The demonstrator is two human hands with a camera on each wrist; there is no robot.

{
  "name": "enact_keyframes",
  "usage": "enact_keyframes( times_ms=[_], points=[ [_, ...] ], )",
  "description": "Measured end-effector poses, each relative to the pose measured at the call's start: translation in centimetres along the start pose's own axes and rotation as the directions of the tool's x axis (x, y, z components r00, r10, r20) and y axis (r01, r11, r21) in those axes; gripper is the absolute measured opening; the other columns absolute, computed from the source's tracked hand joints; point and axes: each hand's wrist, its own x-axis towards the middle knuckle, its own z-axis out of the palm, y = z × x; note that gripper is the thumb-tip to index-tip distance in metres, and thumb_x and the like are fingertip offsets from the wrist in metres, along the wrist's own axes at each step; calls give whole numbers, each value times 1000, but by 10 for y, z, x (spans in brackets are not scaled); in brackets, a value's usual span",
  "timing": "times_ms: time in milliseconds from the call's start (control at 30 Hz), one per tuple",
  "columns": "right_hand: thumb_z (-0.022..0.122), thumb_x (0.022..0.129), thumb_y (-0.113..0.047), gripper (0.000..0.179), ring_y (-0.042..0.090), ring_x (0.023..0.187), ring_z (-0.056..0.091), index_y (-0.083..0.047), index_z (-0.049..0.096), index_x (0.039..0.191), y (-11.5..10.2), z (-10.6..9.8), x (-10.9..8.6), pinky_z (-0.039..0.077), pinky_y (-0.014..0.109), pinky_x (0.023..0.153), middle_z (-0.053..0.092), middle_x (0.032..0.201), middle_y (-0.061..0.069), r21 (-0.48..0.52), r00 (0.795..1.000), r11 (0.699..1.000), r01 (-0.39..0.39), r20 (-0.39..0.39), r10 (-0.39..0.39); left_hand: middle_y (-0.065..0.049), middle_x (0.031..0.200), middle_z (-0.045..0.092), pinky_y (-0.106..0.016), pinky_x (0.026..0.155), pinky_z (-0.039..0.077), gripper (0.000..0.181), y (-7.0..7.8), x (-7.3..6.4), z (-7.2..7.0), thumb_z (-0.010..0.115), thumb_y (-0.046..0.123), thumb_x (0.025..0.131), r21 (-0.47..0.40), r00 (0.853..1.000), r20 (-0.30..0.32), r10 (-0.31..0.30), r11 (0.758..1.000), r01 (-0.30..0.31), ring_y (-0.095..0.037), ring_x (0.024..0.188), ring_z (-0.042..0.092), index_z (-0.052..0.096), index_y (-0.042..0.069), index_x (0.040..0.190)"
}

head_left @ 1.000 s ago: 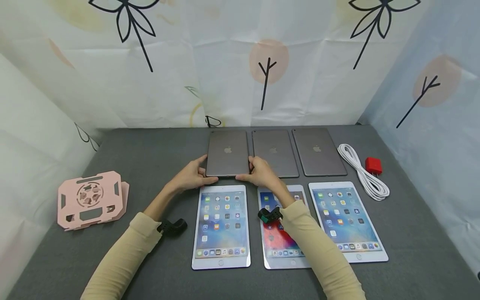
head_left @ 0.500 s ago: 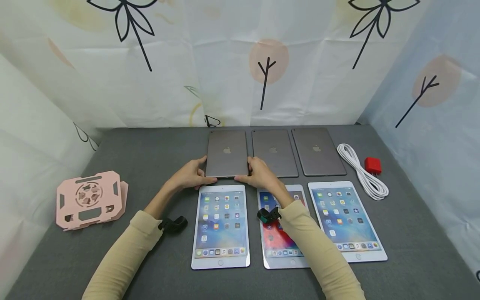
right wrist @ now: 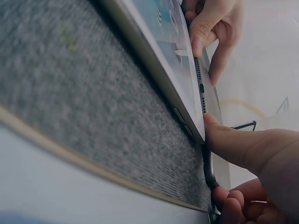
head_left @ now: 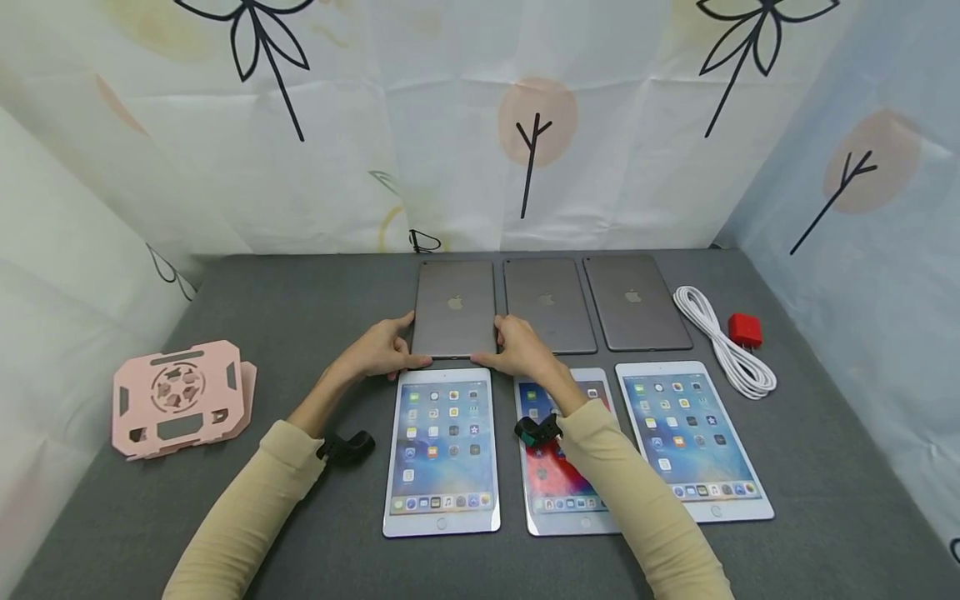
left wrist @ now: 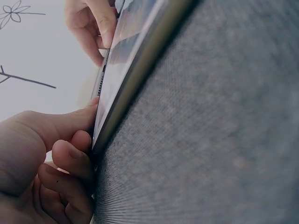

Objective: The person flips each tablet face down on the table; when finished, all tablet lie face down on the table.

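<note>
A dark grey tablet (head_left: 454,304) lies face down at the left of the back row, its apple logo showing. My left hand (head_left: 378,347) grips its near left corner, thumb along the near edge and index finger at the side. On the near right corner my right hand (head_left: 522,345) holds it in the same way, its fingers reaching into the gap beside the middle grey tablet (head_left: 550,296). Both thumbs meet the edge with the charging port (right wrist: 201,87) in the right wrist view. Just in front lies a white tablet (head_left: 442,454), screen up.
A third grey tablet (head_left: 637,304) completes the back row. Two more white tablets, one (head_left: 551,479) partly under my right forearm and another (head_left: 697,442), lie in front. A coiled white cable (head_left: 723,342) and red charger (head_left: 745,330) are at right, pink perforated plates (head_left: 180,396) at left.
The grey tablet has slid very slightly toward me, its near edge now closer to the white tablet. Both hands keep their hold on its corners.
</note>
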Motion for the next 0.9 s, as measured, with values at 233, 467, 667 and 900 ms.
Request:
enact_keyframes(
  times_ms=[233, 467, 667, 900],
  points=[
    [76, 94, -31, 83, 20, 83, 45, 9, 35, 154, 0, 0, -4, 41, 33, 75, 53, 97, 14, 14, 1000, 1000, 12, -15, -12, 5, 51, 54, -26, 52, 38, 103, -1, -1, 2, 78, 29, 92, -15, 1000, -21, -4, 1000, 4, -12, 44, 48, 10, 0, 163],
    [75, 94, -26, 64, 24, 91, 50, 2, 51, 146, -1, 0, -7, 44, 38, 82, 57, 102, 15, 7, 998, 998, 57, -29, -57, 3, 54, 58, -26, 51, 37, 101, -3, -3, 4, 77, 27, 92, 12, 997, -59, 48, 999, -47, -11, 45, 50, 11, -3, 162],
    [75, 94, -23, 55, 22, 89, 50, 1, 57, 140, -1, -5, -12, 42, 33, 77, 57, 101, 16, 13, 994, 994, 108, -5, -108, 0, 59, 62, -26, 54, 40, 93, -7, -8, 5, 77, 25, 92, 59, 990, -79, 117, 992, -112, -10, 49, 53, 22, -5, 160],
    [75, 94, -23, 53, 20, 85, 54, -3, 59, 140, -2, -12, -19, 44, 29, 73, 60, 109, 18, 22, 988, 990, 137, 69, -138, 2, 65, 63, -24, 57, 41, 85, -8, -22, 0, 78, 26, 91, 116, 984, -43, 174, 979, -168, -7, 54, 49, 33, -3, 157]
  ],
)
